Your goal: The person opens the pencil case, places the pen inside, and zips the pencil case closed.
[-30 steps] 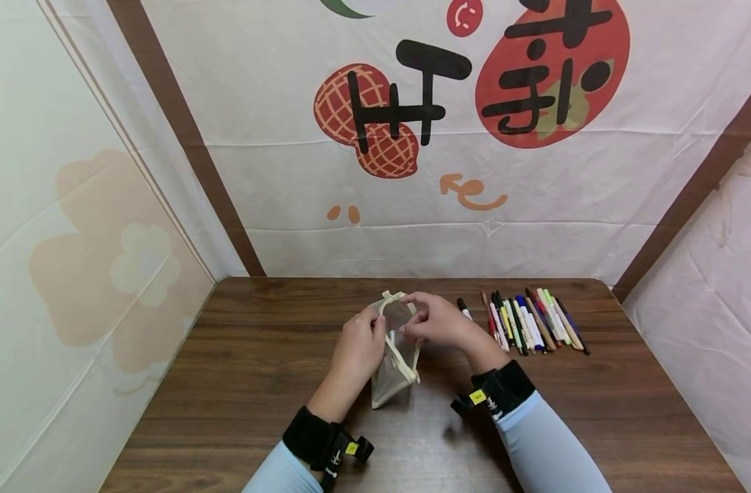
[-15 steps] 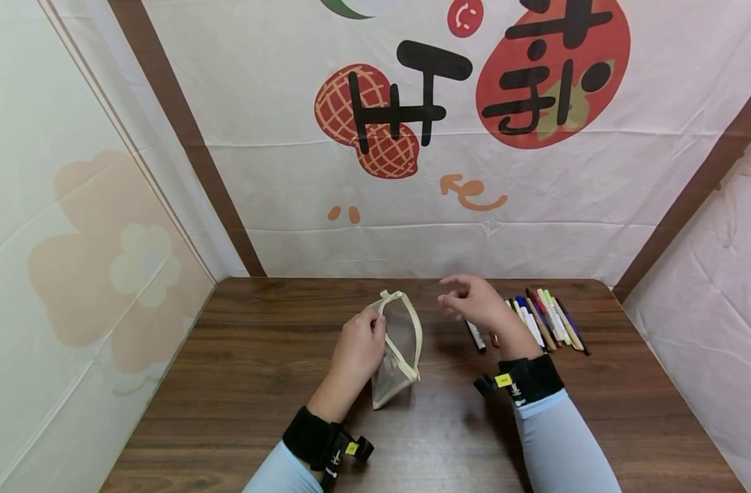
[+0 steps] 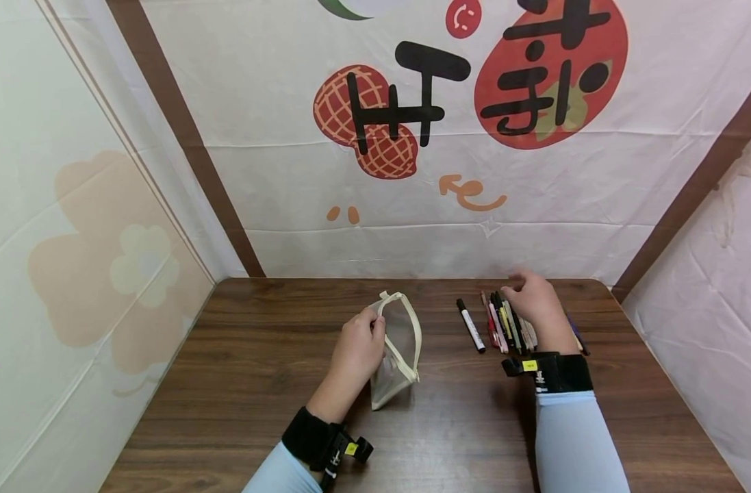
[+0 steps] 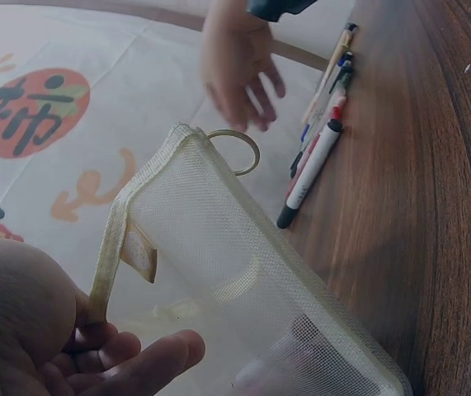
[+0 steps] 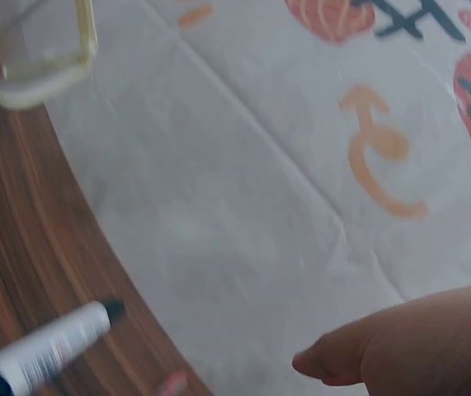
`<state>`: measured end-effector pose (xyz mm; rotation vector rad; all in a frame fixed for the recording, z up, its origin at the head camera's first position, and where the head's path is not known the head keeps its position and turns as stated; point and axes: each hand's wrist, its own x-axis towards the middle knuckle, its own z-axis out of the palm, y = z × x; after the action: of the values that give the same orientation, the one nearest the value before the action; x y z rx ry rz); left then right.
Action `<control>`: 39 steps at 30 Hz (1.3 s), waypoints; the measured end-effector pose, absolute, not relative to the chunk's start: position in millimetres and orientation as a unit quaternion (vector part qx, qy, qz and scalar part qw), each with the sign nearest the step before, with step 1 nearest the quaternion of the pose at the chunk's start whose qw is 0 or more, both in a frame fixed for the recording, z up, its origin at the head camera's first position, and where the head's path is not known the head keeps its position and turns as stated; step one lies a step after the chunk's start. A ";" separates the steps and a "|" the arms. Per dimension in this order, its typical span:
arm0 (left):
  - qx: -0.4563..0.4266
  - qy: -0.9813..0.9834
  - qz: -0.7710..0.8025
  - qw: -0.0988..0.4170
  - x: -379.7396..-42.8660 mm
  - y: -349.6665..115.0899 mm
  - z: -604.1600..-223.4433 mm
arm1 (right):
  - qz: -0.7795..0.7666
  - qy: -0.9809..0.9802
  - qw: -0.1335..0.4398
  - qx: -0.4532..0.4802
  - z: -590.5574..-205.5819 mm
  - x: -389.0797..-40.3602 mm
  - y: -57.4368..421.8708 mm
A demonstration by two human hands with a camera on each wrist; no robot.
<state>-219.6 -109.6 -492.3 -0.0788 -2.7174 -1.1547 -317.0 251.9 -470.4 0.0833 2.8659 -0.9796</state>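
Pouch (image 3: 404,332): pale mesh, mouth gaping, just right of the fingers of the left hand (image 3: 359,344), with something too hazy to name showing through the mesh
Left grip: thumb and fingers pinching the pouch's rim
Ring (image 4: 257,154): a tan loop on one pouch corner, beyond the left fingertips
Right hand (image 3: 538,308): fingers loosely bent and released (blurred from the left wrist), above the pens (image 3: 504,322)
Pens: side by side in a row, some hidden under the right hand, others showing left of its fingertips in red, pink, yellow and black
Marker (image 3: 470,326): white with black ends, lying between the hands, nearer the right fingers
Table (image 3: 276,383): brown wood, below both hands' fingers
Cloth (image 3: 276,185): white, printed, beyond all the fingers
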 end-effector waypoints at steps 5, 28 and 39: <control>-0.026 -0.917 -0.387 0.096 -219.8 -109.2 -491.5 | -0.299 0.951 0.050 0.060 -477.2 -315.9 279.0; -0.028 -0.916 -0.388 0.096 -219.8 -110.1 -491.2 | -0.251 0.944 0.090 0.194 -497.8 -306.9 331.2; -0.029 -0.916 -0.389 0.092 -219.9 -110.2 -491.9 | -0.238 0.946 0.078 0.206 -507.6 -310.5 330.5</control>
<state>-219.9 -110.2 -491.9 -0.0867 -2.7214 -1.1557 -310.5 330.5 -507.6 0.6163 2.8335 -0.7126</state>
